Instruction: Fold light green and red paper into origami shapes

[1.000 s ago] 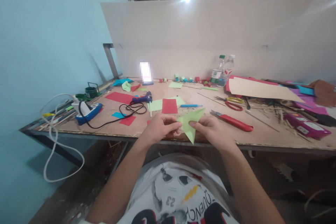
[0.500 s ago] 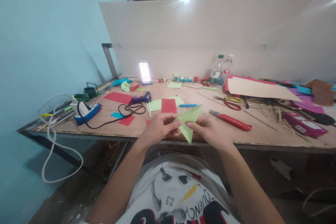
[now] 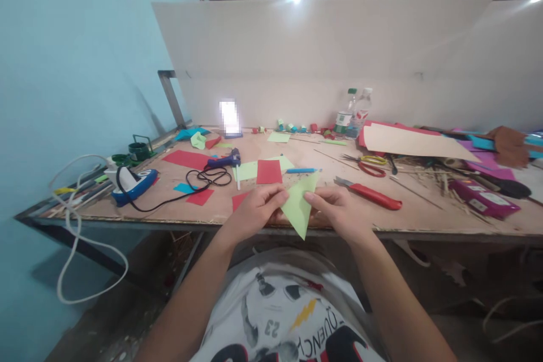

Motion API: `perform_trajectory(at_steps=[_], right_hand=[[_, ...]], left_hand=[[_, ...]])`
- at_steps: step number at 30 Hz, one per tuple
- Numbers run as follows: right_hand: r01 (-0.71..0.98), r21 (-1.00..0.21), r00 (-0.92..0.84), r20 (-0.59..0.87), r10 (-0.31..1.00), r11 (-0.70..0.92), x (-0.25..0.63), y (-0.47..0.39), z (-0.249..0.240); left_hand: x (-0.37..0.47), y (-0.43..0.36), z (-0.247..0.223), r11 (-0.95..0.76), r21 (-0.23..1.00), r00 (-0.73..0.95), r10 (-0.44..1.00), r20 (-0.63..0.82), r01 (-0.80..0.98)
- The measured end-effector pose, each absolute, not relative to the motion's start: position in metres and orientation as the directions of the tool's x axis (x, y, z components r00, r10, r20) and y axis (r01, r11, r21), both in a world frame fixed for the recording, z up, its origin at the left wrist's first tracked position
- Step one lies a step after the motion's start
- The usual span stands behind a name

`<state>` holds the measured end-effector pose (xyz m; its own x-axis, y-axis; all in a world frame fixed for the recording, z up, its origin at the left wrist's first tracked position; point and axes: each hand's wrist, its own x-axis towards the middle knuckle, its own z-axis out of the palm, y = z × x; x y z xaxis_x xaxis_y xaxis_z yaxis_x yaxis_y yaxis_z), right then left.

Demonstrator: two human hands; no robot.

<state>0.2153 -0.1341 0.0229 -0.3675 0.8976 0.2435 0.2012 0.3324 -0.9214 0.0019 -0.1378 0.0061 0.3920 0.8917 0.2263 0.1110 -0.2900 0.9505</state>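
Green paper (image 3: pixel 297 208), one tip and long axis toward shirt (image 3: pixel 292 308), in pinch of left hand (image 3: pixel 255 209) and right hand (image 3: pixel 343 212)

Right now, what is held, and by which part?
A light-green paper triangle, pinched at its left edge by the left hand and right edge by the right hand.

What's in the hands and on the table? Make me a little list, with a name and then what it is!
Held: folded light-green paper, with pointed corners
Left hand: gripping its left edge
Right hand: gripping its right side, thumb in front
Just beyond: flat red rectangular paper, slim blue pen-like tool
To the right: red-handled tool with a metal blade
At the back: two clear plastic bottles, one green-capped, one white-capped
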Motion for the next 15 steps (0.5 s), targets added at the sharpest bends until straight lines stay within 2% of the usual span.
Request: perform_trajectory(at_steps=[15], right_hand=[[0.178, -0.910, -0.480, 0.251, 0.841, 0.373, 0.2138, -0.1328, 0.0205]], left_hand=[[0.0068, -0.1471, 0.0138, -0.458, 0.817, 0.338, 0.875, 0.346, 0.350]])
